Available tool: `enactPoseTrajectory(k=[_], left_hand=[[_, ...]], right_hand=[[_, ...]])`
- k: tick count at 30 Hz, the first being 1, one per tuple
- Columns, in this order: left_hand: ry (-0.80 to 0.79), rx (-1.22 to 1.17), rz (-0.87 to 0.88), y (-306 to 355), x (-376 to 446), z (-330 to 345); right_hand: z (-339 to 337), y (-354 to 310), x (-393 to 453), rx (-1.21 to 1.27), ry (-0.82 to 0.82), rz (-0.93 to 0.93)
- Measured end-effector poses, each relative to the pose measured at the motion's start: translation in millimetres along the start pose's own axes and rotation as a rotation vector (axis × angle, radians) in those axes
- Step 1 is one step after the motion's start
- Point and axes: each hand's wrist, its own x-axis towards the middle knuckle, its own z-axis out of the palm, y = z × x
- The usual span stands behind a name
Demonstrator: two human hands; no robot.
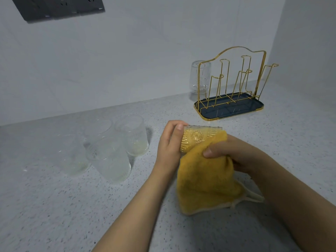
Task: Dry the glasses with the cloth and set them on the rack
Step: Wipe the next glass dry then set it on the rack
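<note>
My left hand [170,142] grips a patterned clear glass [197,136] held on its side above the counter. A yellow cloth [205,175] is stuffed into the glass and hangs below it. My right hand [234,153] pinches the cloth just at the glass's mouth. Several clear glasses [109,148] stand grouped on the counter to the left. The gold wire rack [236,84] on a dark blue tray [229,111] stands at the back right, with one glass [199,77] upside down on its far-left peg.
The speckled grey counter [72,206] meets a white tiled wall behind and a side wall on the right. A dark socket panel [60,8] is on the wall at top left.
</note>
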Motion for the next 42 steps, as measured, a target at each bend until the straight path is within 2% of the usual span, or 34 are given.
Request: enactPoseTrajectory(k=[2, 4, 6, 7, 11, 15, 18, 21, 23, 25, 27, 28, 31, 35, 37, 39, 42], left_hand=[[0.012, 0.022, -0.101, 0.8, 6.8, 0.2], [-0.016, 0.047, -0.324, 1.7, 11.3, -2.3], [-0.034, 0.046, -0.527, 6.4, 12.9, -5.2], [-0.062, 0.052, -0.559, 6.5, 13.0, -6.0], [-0.062, 0.082, -0.428, 6.8, 12.6, -6.3], [-0.058, 0.116, -0.035, -0.6, 2.2, -3.5], [-0.014, 0.102, 0.123, -6.9, 3.4, -5.6], [0.025, 0.092, 0.134, -2.5, 8.7, -3.9], [0.036, 0.127, -0.051, 1.8, 11.3, -3.7], [-0.013, 0.204, -0.365, 6.0, 13.2, -5.6], [-0.047, 0.134, -0.609, 7.8, 12.2, -7.6], [-0.051, 0.088, -0.637, 7.2, 11.9, -7.8], [-0.048, 0.066, -0.504, 9.0, 13.9, -4.5], [-0.037, 0.051, -0.212, 2.8, 7.0, -3.7], [-0.056, 0.078, -0.035, -1.7, 0.1, -2.7], [-0.036, 0.059, 0.065, -3.1, -1.8, 0.1], [0.021, 0.020, 0.079, -3.4, 2.3, 0.4]], right_hand=[[2.3, 2.6, -0.6, -0.260, 0.015, -0.026], [5.6, 4.0, -0.5, -0.538, 0.049, -0.037], [10.6, 4.4, 0.8, -0.634, 0.044, -0.042], [11.3, 5.6, 1.9, -0.622, 0.043, -0.051], [2.7, 8.8, 5.7, -0.326, 0.078, -0.055], [-4.9, 4.5, 5.5, 0.112, 0.095, 0.073], [-0.2, 5.5, 5.1, 0.152, 0.057, 0.077], [5.0, 2.9, 1.1, -0.004, 0.041, 0.063], [6.9, 4.6, 0.8, -0.287, 0.065, 0.028], [11.0, 8.2, 1.7, -0.595, 0.052, 0.015], [15.4, 10.3, 2.7, -0.714, 0.007, 0.014], [17.1, 9.7, 2.6, -0.714, 0.001, 0.014], [11.2, 4.7, 1.5, -0.539, 0.068, 0.003], [-2.5, 0.6, 1.8, 0.028, 0.082, 0.067], [-7.6, 0.7, 2.0, 0.190, 0.073, 0.082], [-5.3, 1.0, 2.1, 0.182, 0.049, 0.089], [1.4, 0.2, -0.6, 0.083, 0.058, 0.057]])
